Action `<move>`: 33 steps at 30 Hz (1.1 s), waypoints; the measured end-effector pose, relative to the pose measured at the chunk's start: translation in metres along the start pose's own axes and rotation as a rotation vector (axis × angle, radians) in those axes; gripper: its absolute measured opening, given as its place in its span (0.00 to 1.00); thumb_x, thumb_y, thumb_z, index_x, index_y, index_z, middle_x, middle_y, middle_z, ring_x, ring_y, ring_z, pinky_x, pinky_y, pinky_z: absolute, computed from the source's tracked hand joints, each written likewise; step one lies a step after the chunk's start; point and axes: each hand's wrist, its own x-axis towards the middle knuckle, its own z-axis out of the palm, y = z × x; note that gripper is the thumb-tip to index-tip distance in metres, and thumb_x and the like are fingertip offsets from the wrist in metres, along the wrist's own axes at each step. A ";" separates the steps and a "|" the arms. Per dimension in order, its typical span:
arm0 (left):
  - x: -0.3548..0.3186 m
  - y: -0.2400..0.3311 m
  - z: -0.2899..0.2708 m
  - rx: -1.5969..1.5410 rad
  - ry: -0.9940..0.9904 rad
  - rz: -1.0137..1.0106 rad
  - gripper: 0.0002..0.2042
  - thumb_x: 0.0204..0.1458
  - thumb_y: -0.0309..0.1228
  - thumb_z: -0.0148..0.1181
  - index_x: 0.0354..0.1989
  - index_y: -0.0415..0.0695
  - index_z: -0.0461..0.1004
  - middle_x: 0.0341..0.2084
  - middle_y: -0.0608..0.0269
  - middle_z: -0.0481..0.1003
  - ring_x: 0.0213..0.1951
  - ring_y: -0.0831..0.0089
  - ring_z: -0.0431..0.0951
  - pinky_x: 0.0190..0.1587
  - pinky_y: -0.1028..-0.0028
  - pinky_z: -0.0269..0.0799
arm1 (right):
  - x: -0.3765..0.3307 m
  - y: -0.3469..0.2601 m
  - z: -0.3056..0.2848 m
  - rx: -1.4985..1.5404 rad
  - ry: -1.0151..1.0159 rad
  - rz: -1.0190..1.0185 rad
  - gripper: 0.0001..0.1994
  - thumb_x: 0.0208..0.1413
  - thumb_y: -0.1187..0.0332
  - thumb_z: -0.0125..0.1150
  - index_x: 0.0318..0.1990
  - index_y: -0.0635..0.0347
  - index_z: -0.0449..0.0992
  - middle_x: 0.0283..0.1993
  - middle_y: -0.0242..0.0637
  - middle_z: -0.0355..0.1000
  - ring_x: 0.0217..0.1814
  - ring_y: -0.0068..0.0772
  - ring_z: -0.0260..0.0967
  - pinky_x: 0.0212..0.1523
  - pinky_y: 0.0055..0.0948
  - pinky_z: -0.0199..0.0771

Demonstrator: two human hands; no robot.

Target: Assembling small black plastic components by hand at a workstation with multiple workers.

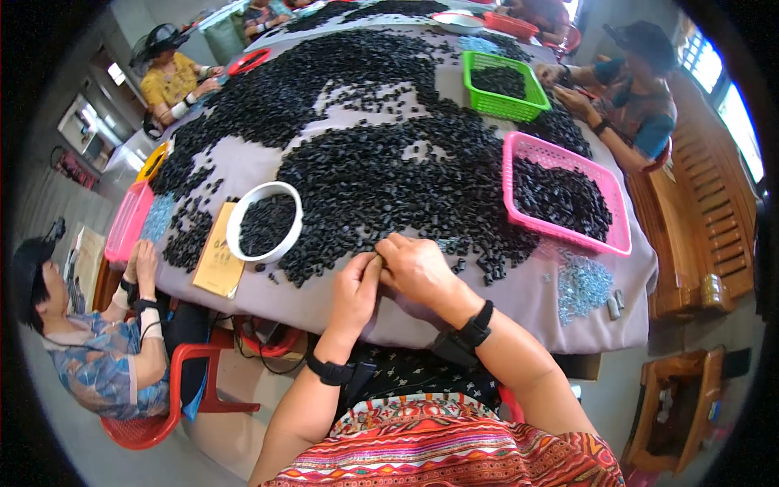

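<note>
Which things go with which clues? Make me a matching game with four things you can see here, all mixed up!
Things:
1. right hand
2. white bowl
3. green basket
4. tan booklet

Clues:
A. Rectangular, with raised sides full of little holes, and black pieces inside
B. Lying flat on the left side, with a rectangular shape
C. Meeting the left hand, fingers close together
D. Round, with black pieces inside

Right pairs: 1-C, 2-D, 3-A, 4-B
</note>
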 end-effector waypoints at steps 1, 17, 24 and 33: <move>0.000 0.000 -0.001 -0.005 -0.017 -0.002 0.10 0.62 0.29 0.54 0.40 0.34 0.77 0.30 0.59 0.79 0.34 0.76 0.76 0.39 0.74 0.71 | 0.000 0.000 0.000 -0.001 0.002 0.001 0.09 0.46 0.68 0.63 0.31 0.59 0.70 0.30 0.39 0.70 0.33 0.44 0.74 0.30 0.40 0.76; -0.001 -0.009 0.006 -0.154 0.026 0.034 0.17 0.66 0.38 0.49 0.35 0.37 0.77 0.23 0.67 0.75 0.28 0.82 0.71 0.33 0.77 0.68 | -0.006 -0.012 -0.012 0.019 0.074 0.137 0.15 0.49 0.60 0.68 0.32 0.63 0.73 0.28 0.42 0.72 0.29 0.51 0.73 0.30 0.44 0.72; -0.002 -0.006 -0.006 -0.117 -0.017 0.024 0.15 0.65 0.36 0.52 0.37 0.38 0.79 0.26 0.68 0.76 0.30 0.81 0.73 0.36 0.79 0.69 | -0.002 0.019 -0.076 0.732 0.556 0.709 0.11 0.59 0.62 0.64 0.38 0.61 0.81 0.21 0.27 0.71 0.17 0.14 0.61 0.17 0.17 0.59; -0.011 0.006 0.010 0.287 -0.128 0.365 0.07 0.53 0.28 0.62 0.38 0.41 0.78 0.30 0.59 0.76 0.33 0.67 0.76 0.38 0.70 0.72 | -0.045 0.077 -0.140 0.894 0.928 0.825 0.35 0.59 0.70 0.63 0.71 0.59 0.52 0.27 0.38 0.74 0.18 0.18 0.65 0.17 0.18 0.62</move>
